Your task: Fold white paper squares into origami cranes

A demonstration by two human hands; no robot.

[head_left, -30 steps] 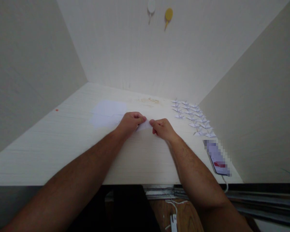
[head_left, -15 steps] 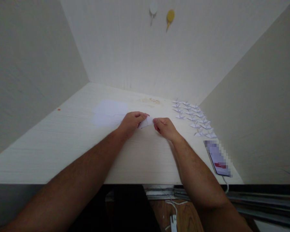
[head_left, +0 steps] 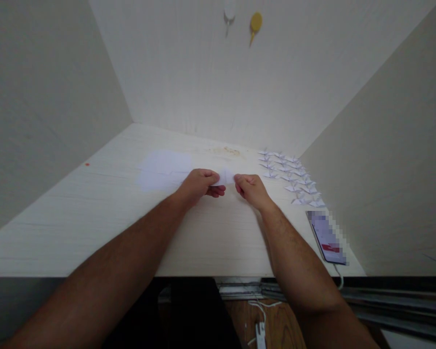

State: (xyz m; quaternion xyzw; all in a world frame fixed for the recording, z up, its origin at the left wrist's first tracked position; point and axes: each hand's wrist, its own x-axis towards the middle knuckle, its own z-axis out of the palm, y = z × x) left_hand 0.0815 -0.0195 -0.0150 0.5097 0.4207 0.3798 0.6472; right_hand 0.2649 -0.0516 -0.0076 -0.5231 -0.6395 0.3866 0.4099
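A small folded piece of white paper [head_left: 225, 177] is stretched between my two hands, just above the desk. My left hand [head_left: 203, 182] pinches its left end, thumb on top and the other fingers curled below. At the right end, my right hand [head_left: 251, 188] grips the paper between thumb and bent forefinger. A crease shows near the paper's middle; its covered ends are hidden by my fingers. To the left, white paper sheets [head_left: 162, 167] lie flat on the desk. Several folded white paper cranes [head_left: 290, 175] stand in rows at the right.
A phone [head_left: 327, 237] with a cable lies near the desk's right front edge. Walls enclose the white desk [head_left: 105, 218] at the back and both sides. White and yellow hooks [head_left: 256, 22] are on the back wall. A power strip [head_left: 260, 334] sits on the floor below.
The folded paper has turned flatter and slightly more of it shows between my hands. My left hand's lower fingers now show beneath it, and my right hand has shifted slightly right.
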